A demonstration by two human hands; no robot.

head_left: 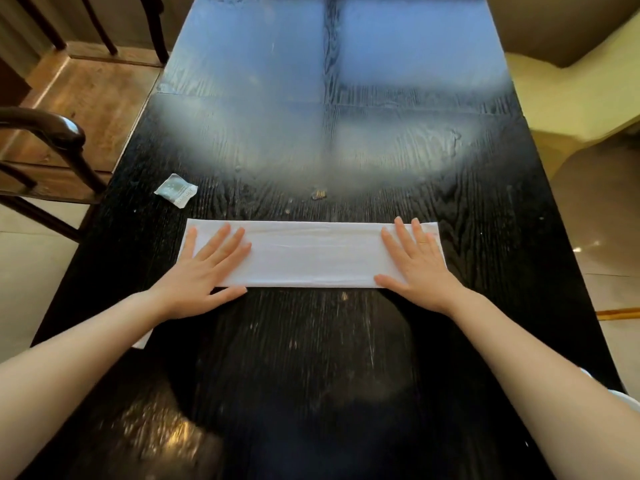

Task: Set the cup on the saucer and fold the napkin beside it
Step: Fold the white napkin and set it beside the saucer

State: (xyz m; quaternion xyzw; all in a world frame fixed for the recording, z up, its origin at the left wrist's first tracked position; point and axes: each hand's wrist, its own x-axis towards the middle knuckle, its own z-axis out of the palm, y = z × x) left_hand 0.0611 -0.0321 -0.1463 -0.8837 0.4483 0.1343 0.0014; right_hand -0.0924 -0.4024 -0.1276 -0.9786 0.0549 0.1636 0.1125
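Head view: the napkin [311, 254] lies long axis left-to-right. Left hand [204, 268] and right hand [419, 261] press flat, fingers spread, on its opposite ends.

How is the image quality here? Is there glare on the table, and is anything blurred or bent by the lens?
Head view: a wide bluish-white glare washes out the far half of the black table, hiding its grain. Same view: the white napkin, left hand and right hand look sharp. The wide lens splays the table's edges, and the near left corner is smeared.
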